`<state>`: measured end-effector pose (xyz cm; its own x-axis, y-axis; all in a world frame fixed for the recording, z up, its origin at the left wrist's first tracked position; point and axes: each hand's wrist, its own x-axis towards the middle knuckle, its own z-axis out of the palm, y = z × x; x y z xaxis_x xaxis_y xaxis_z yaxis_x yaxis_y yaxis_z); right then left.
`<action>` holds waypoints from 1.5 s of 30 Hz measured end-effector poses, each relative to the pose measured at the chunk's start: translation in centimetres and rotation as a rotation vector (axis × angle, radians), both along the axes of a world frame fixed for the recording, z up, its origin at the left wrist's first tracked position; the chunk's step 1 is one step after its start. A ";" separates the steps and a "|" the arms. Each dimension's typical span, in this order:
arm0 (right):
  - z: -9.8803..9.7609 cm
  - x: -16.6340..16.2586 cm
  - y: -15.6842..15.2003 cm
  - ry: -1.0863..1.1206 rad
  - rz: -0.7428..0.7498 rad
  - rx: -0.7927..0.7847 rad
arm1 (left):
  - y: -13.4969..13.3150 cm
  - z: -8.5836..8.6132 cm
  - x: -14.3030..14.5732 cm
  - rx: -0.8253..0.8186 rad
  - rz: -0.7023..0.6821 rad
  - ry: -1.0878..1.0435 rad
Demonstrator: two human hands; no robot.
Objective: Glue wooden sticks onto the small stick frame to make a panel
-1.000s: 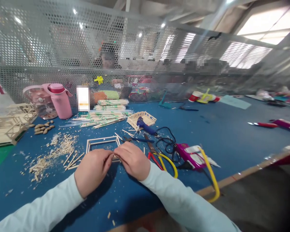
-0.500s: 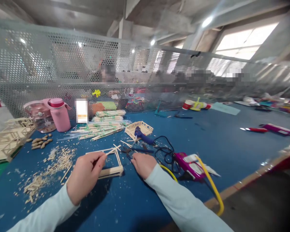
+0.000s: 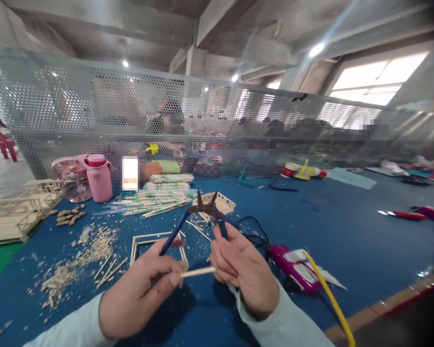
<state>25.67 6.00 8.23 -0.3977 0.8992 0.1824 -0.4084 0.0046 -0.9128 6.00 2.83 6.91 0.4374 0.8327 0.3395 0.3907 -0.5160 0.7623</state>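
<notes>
Dull, dark metal on the head of the pliers (image 3: 207, 209), and we've got smooth, plastic-looking blue grips (image 3: 175, 233) below it! Near, we catch pale matt wood on the stick (image 3: 198, 273), soft cloth on the sleeve (image 3: 287, 315). Left, rough wood chips (image 3: 90, 248), then a matt pink flask (image 3: 100, 182). Far, we spot perforated metal panelling (image 3: 130, 108), glossy film-wrapped sticks (image 3: 171, 186); right, smooth blue tabletop (image 3: 332, 231).

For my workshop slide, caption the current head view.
Left hand and right hand hold open pliers and a pale stick above the blue tabletop.

The blue table (image 3: 332, 226) bears a frame (image 3: 150, 236); left of it, scraps (image 3: 103, 241) and peanuts (image 3: 69, 215); behind it, sticks (image 3: 162, 197).
</notes>
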 end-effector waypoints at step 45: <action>-0.3 -2.1 2.8 -1.388 -0.127 0.729 | 1.8 -1.9 0.1 -0.160 0.512 -0.459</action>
<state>23.59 8.83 7.97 -0.5483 0.8234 0.1459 0.7514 0.5617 -0.3461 6.10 4.59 4.97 -0.1808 0.9506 0.2525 0.1756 -0.2214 0.9592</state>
